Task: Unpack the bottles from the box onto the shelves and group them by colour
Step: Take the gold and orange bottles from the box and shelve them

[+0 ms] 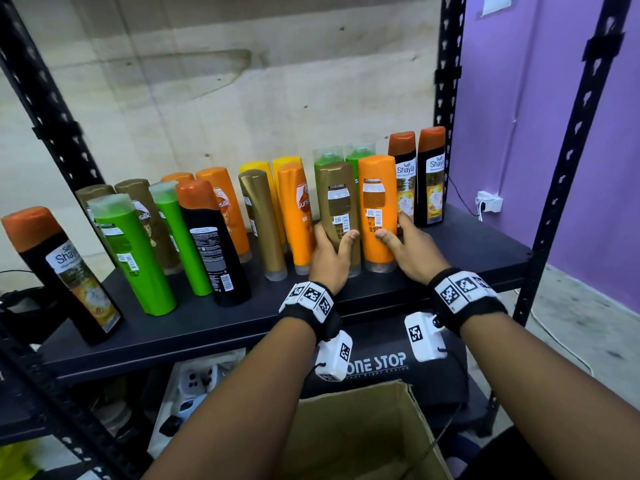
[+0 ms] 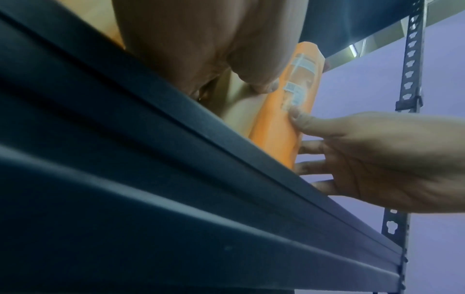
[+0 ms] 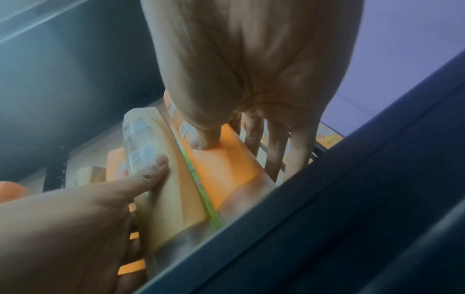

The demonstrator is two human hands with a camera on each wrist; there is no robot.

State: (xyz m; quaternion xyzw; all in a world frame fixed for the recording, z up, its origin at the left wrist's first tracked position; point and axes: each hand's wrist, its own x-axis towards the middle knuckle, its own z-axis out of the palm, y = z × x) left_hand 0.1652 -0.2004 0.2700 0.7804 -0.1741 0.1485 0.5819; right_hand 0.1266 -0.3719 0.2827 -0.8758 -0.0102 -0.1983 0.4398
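My left hand [image 1: 330, 252] grips a gold bottle [image 1: 337, 199] that stands cap-down on the black shelf [image 1: 450, 265]; its thumb lies on the label side. My right hand [image 1: 403, 247] holds an orange bottle [image 1: 377, 202] right beside it, thumb in front, fingers behind. In the right wrist view the orange bottle [image 3: 221, 169] and the gold bottle [image 3: 166, 179] stand side by side, each with a thumb on it. The left wrist view shows the orange bottle [image 2: 281, 127] under my right hand [image 2: 372, 159]. The open cardboard box [image 1: 356, 434] sits below, between my forearms.
Several green, gold, orange, yellow and black bottles stand mixed along the shelf, some leaning. Two black bottles with orange caps [image 1: 417, 174] stand at the far right by the upright post [image 1: 446, 98]. A lower shelf holds a black bag [image 1: 377, 367] and clutter.
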